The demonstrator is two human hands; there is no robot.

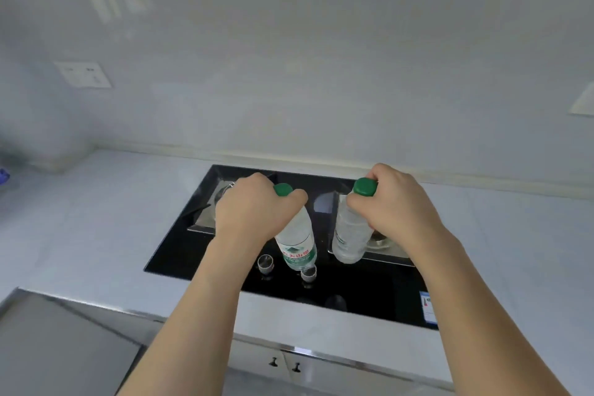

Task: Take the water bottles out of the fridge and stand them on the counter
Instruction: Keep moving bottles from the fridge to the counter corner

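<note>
Bottles are what we carry here, one in each of our hands, both held over the black glass hob (pixel 225 254) set into the pale grey counter (pixel 96 219). Our left hand (pixel 254 209) curls round the neck of a clear plastic water bottle with a green cap and green-and-white label (pixel 297 244), which hangs tilted, its base toward the near edge of the hob, just above the two small round metal knobs (pixel 265 263). Our right hand (pixel 395 202) wraps the neck of a second clear plastic bottle with a green cap (pixel 348 235), hanging over the hob's right burner tray (pixel 382 246). We cannot tell whether either base touches the glass yet.

We judge the fridge part done for this pair; standing them remains. The risk lies in where they come down. Both bottles hang over the hob, not over bare counter beside it, and the left one is slanted; set down like that, on a knob or a tray edge, it would likely tip and roll. A grip so high on the neck lets the body swing, so a quick lowering could knock one bottle into the other. Moving out past the hob's left or right side, onto plain counter, looks safer.
</note>
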